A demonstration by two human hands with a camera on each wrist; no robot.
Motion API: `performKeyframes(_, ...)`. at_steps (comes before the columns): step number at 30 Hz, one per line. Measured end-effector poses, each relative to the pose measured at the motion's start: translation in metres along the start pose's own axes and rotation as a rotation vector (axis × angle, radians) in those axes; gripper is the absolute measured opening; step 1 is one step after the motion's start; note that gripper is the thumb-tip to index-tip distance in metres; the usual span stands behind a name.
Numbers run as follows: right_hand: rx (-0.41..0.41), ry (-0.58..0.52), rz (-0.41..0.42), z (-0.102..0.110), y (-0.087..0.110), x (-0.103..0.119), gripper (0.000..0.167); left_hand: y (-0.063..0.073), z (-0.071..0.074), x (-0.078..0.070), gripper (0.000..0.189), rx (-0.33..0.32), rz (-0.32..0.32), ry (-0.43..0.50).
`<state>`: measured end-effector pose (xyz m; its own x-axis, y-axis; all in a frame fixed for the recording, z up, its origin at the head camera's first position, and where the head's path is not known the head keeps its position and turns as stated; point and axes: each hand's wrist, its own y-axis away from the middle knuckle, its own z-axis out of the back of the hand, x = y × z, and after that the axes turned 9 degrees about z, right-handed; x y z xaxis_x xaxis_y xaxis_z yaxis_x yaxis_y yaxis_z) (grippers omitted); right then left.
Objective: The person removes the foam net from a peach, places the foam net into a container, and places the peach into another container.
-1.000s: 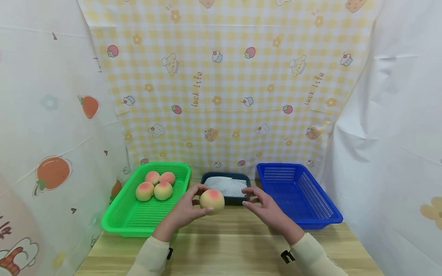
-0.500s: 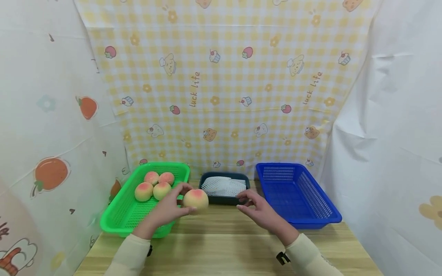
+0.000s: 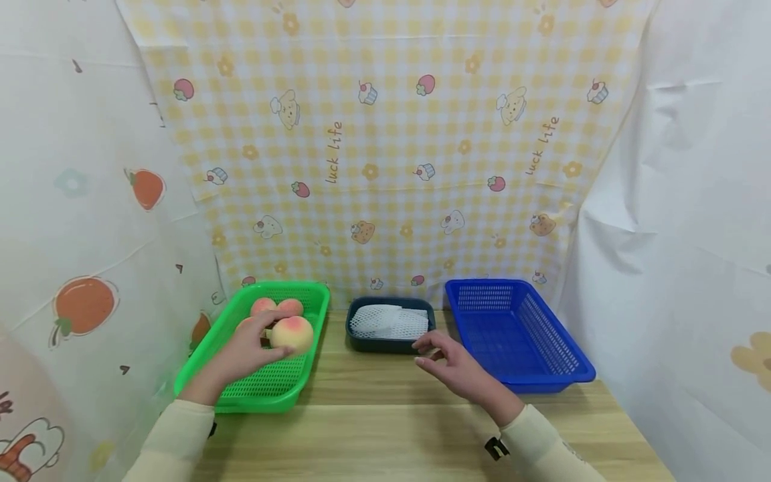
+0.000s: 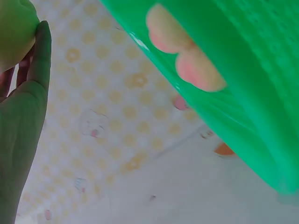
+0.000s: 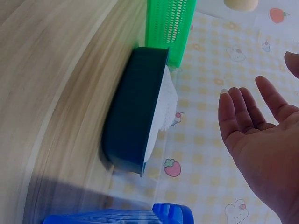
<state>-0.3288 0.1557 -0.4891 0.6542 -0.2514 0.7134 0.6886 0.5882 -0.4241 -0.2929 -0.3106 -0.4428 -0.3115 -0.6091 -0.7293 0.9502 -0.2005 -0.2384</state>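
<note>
My left hand (image 3: 249, 351) grips a peach (image 3: 292, 335), yellow with a pink-red top, above the green basket (image 3: 265, 403). Inside that basket lie several more peaches (image 3: 263, 306), some partly hidden behind the hand. At the left edge of the left wrist view, the fingers (image 4: 41, 56) curve against the held peach (image 4: 16, 35). Loosely bent and holding nothing, my right hand (image 3: 458, 368) hovers between the dark tray and the blue basket. Its palm and relaxed fingers (image 5: 227, 112) show in the right wrist view.
A dark tray (image 3: 385, 346) with white foam fruit nets (image 3: 390, 323) stands at the back middle of the wooden table (image 3: 361, 428). On the right is a blue perforated basket (image 3: 512, 341). Patterned cloth (image 3: 385, 147) hangs behind, with white cloth at both sides.
My left hand has carried the peach leftward from in front of the dark tray to over the green basket. My right hand has stayed nearly in place, its fingers a little more bent.
</note>
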Motion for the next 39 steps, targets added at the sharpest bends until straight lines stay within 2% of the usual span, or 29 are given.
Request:
performKeyframes(5, 0.003, 0.003, -0.006, 0.0, 0.004, 0.0, 0.021, 0.0, 0.017, 0.017, 0.061, 0.003, 0.063, 0.009)
performKeyframes(11, 0.013, -0.005, -0.006, 0.0, 0.007, -0.001, 0.019, 0.003, 0.037, 0.038, 0.066, -0.021, 0.164, -0.086)
performKeyframes(15, 0.015, 0.003, 0.0, 0.001, 0.006, -0.003, 0.018, 0.004, 0.048, 0.052, 0.062, -0.049, 0.179, -0.153)
performKeyframes(22, 0.019, 0.008, 0.007, 0.0, 0.005, -0.006, 0.016, 0.005, 0.064, 0.071, 0.057, -0.055, 0.198, -0.198)
performKeyframes(26, 0.021, 0.003, 0.009, 0.0, 0.006, -0.005, 0.016, 0.004, 0.067, 0.077, 0.058, -0.034, 0.237, -0.225)
performKeyframes(33, 0.033, 0.003, 0.003, -0.001, 0.008, -0.008, 0.015, -0.002, 0.062, 0.089, 0.058, 0.01, 0.328, -0.301)
performKeyframes(39, 0.035, 0.001, 0.003, -0.002, 0.007, -0.009, 0.013, -0.004, 0.058, 0.089, 0.049, 0.073, 0.385, -0.321)
